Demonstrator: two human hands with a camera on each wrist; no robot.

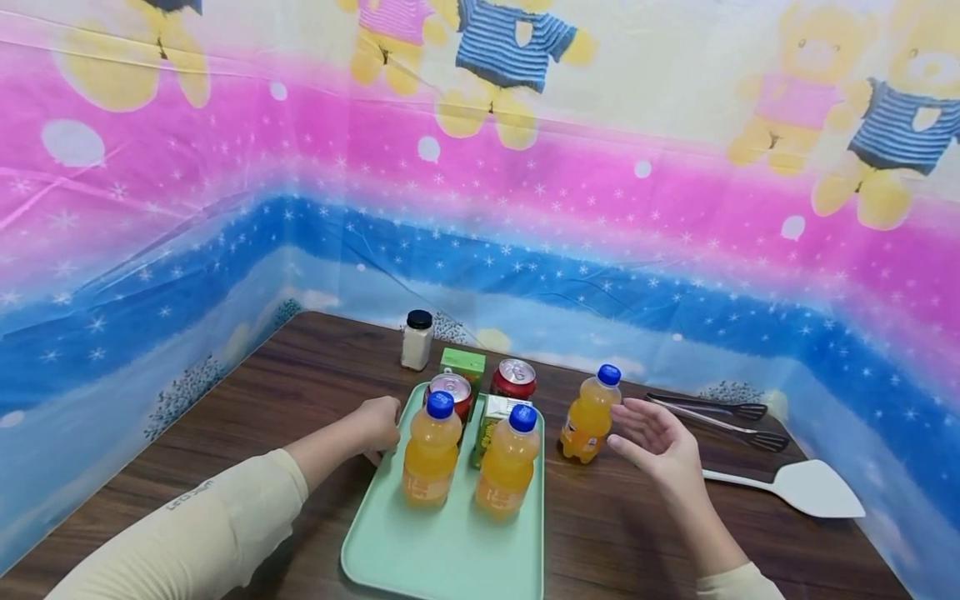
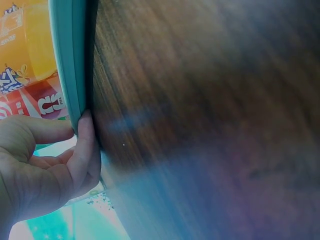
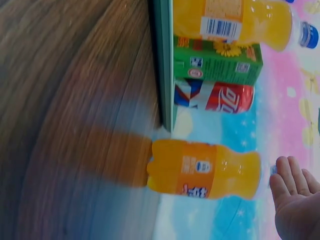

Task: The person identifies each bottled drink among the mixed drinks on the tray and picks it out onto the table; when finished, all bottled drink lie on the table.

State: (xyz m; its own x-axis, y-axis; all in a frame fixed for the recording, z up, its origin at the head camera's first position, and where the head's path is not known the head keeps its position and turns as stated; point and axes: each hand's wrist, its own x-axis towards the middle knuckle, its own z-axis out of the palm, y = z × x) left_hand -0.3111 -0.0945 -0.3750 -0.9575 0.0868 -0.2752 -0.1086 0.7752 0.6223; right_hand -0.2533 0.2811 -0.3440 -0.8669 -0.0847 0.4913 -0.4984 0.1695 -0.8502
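At its left edge, a light green tray is pinched between the thumb and fingers of my left hand; the left wrist view shows this hand at the tray rim. Two orange soda bottles with blue caps stand upright on the tray. Behind them are red soda cans and juice cartons, partly hidden. A third orange soda bottle stands on the table right of the tray. Beside it is my right hand, fingers extended; contact is unclear.
A black-lidded jar stands behind the tray on the dark wooden table. Dark-headed kitchen utensils and a white spatula lie at the right. Printed cloth hangs around the table.
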